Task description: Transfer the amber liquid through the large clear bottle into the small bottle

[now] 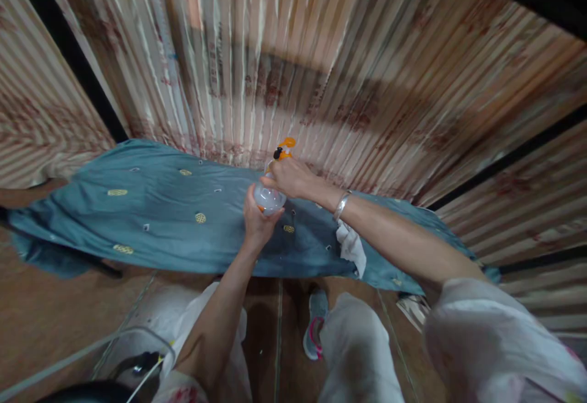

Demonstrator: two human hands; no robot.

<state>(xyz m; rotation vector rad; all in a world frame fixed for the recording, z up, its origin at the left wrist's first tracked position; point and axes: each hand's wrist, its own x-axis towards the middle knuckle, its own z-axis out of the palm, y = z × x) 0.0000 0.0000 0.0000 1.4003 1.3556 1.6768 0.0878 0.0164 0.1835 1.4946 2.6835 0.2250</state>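
Near the middle of the blue cloth-covered surface, a clear rounded container (269,200) is held up by my left hand (260,218), whose fingers wrap round its lower left side. A bit of orange shows at its base. My right hand (290,177) is closed at the container's upper edge, and its fingertips are partly hidden. Just beyond the right knuckles, an orange and black part (285,148) sticks up. Whether it belongs to the container I cannot tell.
The blue patterned cloth (169,219) covers a long narrow surface. A white cloth (351,247) hangs at its front edge, right of centre. A striped curtain (257,73) rises behind, with dark frame bars. My legs and a shoe (316,323) are below.
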